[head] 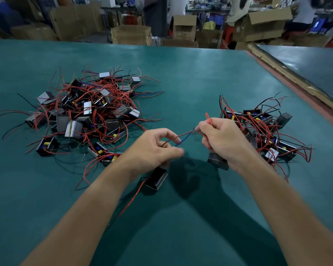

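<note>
Left fingers (169, 134): we curl them in, and thumb and forefinger pinch the near end of the twisted leads (185, 136).
Right fingers (207, 124): we clench them round the far end of the same leads, and a red loop sticks up above the knuckles.
Twisted leads: one red and one blue, wound together and stretched between our two fingertips, clear of the mat.
Left hand (152, 150): the left block (157, 179) sits just below the wrist, with a red wire trailing towards us.
Right hand (224, 140): the right block (217, 161) sits just under the palm.
Big heap (85, 112): blocks and red wires, well beyond the left fingers.
Small heap (265, 131): just beside the right knuckles.
Green mat (181, 227): beneath everything.
</note>
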Demonstrator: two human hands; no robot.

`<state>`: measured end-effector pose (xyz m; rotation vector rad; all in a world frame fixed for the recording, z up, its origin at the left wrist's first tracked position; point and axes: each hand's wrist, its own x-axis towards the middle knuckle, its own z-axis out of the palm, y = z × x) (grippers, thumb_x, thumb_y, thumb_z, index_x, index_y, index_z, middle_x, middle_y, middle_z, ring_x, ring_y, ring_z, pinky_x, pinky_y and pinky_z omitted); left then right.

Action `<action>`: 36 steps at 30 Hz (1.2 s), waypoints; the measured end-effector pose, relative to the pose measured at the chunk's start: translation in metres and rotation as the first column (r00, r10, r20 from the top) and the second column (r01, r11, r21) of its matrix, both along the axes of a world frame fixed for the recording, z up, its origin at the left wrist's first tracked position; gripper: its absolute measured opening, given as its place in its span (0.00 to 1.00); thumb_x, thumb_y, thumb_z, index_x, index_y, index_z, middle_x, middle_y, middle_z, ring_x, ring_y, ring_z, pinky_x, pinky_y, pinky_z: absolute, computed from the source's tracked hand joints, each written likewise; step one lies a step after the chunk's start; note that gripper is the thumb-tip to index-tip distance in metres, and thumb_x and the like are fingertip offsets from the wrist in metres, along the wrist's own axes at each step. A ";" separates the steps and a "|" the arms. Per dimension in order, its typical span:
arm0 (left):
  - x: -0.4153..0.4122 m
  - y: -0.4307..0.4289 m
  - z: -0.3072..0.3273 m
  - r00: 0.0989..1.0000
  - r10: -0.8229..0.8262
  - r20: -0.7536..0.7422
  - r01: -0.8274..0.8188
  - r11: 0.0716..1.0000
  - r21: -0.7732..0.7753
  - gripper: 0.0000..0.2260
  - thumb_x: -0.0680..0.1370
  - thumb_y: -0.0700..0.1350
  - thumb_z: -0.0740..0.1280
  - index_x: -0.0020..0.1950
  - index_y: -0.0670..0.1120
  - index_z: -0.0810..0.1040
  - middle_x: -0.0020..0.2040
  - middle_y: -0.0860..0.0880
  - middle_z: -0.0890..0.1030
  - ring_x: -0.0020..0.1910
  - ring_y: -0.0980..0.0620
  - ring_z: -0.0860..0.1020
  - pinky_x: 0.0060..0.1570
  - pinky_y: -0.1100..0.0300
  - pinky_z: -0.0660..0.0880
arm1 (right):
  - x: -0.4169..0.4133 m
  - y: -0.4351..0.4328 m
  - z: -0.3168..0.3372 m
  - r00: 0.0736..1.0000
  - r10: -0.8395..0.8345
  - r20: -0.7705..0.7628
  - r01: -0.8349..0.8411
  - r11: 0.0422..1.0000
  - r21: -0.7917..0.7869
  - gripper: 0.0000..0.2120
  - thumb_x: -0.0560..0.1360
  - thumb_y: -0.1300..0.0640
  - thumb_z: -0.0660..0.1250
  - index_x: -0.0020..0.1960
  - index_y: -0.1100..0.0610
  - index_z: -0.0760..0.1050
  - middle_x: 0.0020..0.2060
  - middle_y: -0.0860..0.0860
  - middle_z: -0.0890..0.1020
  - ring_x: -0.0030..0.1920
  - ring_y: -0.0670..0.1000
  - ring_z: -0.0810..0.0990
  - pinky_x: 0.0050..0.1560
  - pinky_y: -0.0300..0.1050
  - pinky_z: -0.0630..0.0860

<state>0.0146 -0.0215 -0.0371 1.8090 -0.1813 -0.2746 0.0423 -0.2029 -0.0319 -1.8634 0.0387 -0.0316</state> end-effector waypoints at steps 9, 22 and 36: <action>-0.006 -0.002 0.000 0.978 -0.207 -0.004 0.207 0.978 0.026 0.09 0.81 0.42 0.64 0.44 0.42 0.81 0.25 0.52 0.72 0.22 0.59 0.64 0.23 0.70 0.60 | 0.006 -0.003 -0.002 0.980 -0.149 0.135 0.132 0.983 0.124 0.12 0.77 0.59 0.68 0.36 0.53 0.75 0.20 0.42 0.70 0.23 0.44 0.66 0.38 0.45 0.70; -0.017 -0.009 0.008 0.879 -0.466 -0.102 0.474 0.878 0.068 0.23 0.84 0.53 0.53 0.49 0.40 0.82 0.24 0.47 0.67 0.22 0.56 0.59 0.23 0.68 0.58 | 0.004 0.002 -0.002 0.980 -0.136 0.144 0.115 0.982 0.148 0.13 0.78 0.62 0.67 0.35 0.53 0.74 0.23 0.45 0.71 0.23 0.44 0.66 0.23 0.34 0.62; 0.003 0.003 0.009 0.976 0.091 -0.198 -0.128 0.975 -0.180 0.13 0.82 0.45 0.56 0.48 0.43 0.80 0.27 0.50 0.73 0.21 0.56 0.63 0.22 0.68 0.59 | -0.007 0.005 0.008 0.955 0.131 -0.264 -0.120 0.991 0.057 0.09 0.83 0.59 0.55 0.50 0.58 0.74 0.28 0.55 0.76 0.21 0.49 0.75 0.21 0.37 0.70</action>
